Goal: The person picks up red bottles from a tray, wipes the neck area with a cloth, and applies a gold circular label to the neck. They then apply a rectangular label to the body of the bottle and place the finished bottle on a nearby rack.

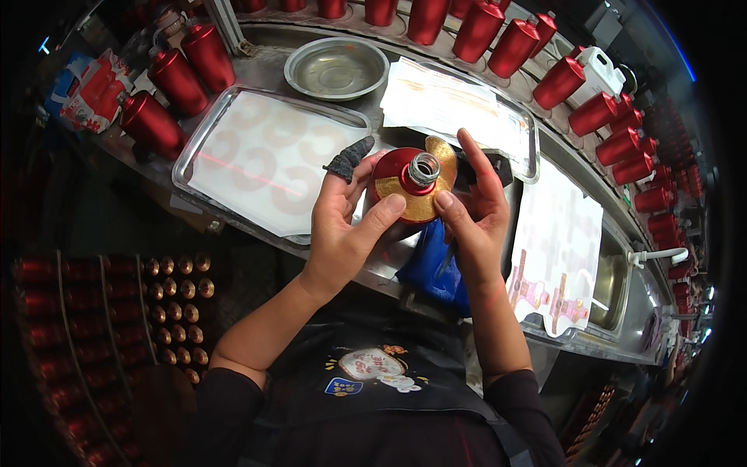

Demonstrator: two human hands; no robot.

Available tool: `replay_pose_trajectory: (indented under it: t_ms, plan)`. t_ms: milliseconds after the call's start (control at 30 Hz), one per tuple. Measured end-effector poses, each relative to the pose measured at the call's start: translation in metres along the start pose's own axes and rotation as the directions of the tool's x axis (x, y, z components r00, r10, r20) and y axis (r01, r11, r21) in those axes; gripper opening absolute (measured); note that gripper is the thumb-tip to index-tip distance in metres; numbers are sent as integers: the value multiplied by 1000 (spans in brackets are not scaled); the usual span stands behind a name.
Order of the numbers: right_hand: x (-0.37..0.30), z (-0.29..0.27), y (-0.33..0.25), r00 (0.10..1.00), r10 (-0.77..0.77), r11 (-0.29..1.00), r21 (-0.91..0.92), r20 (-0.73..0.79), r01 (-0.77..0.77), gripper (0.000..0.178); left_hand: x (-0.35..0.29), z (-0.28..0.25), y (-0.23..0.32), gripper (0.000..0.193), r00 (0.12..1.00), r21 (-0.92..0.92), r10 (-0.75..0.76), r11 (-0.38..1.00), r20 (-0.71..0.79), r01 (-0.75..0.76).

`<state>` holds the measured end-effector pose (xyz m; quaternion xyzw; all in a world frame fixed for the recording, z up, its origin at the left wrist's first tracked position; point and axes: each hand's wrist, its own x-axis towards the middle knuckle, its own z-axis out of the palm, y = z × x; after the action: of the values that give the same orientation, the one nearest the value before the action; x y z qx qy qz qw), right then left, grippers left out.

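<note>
Between my two hands is a red metallic bottle, its bare threaded neck tipped up toward me. Around the neck lies a gold ring-shaped decal, with one end sticking up at the far right side. My left hand grips the bottle's left side, thumb on the gold; black wrapping covers one of its fingertips. My right hand supports the right side and presses the decal with its thumb, while a finger points up, off the bottle. The bottle's underside is hidden.
A tray on the left holds a white sheet with faint ring shapes. Behind stands a round metal basin; white papers lie beside it. Patterned decal sheets lie right, near a sink. Red bottles line the far edge.
</note>
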<state>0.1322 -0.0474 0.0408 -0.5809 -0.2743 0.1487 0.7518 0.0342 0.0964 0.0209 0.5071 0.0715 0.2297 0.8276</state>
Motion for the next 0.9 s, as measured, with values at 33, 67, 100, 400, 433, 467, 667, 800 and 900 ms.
replay_pose_trajectory:
  t_ms: [33,67,100,400,433,467,667,800,900]
  plan:
    - [1,1,0,1000,-4,1000,18,-3,4,71,0,0,1,59,1000,-1,-2,1000,10,2]
    - [1,1,-1,1000,-8,999,37,-5,8,71,0,1,1,60,1000,-5,-5,1000,10,5]
    - [1,1,-2,1000,15,1000,21,5,-15,71,1,1,2,60,1000,-11,-17,1000,-5,17]
    - [-1,-4,-3,998,63,998,13,-18,-63,72,-5,5,-1,72,1000,97,10,995,17,-12]
    - [-2,-2,-3,999,29,999,-22,-44,-30,71,-7,5,0,71,1000,99,27,995,-1,-26]
    - [-3,1,-5,998,13,998,-62,-62,-17,71,-11,7,2,64,1000,59,-24,998,-16,25]
    - [-15,12,-20,1000,-27,998,-52,-1,27,72,-36,10,10,64,939,433,343,849,-15,-303]
    - [-17,13,-21,999,-27,993,-112,-32,24,69,-52,11,6,53,826,637,541,584,158,-504]
    - [-21,9,-20,999,-45,996,-72,-3,45,69,-62,12,1,44,823,633,550,588,144,-504]
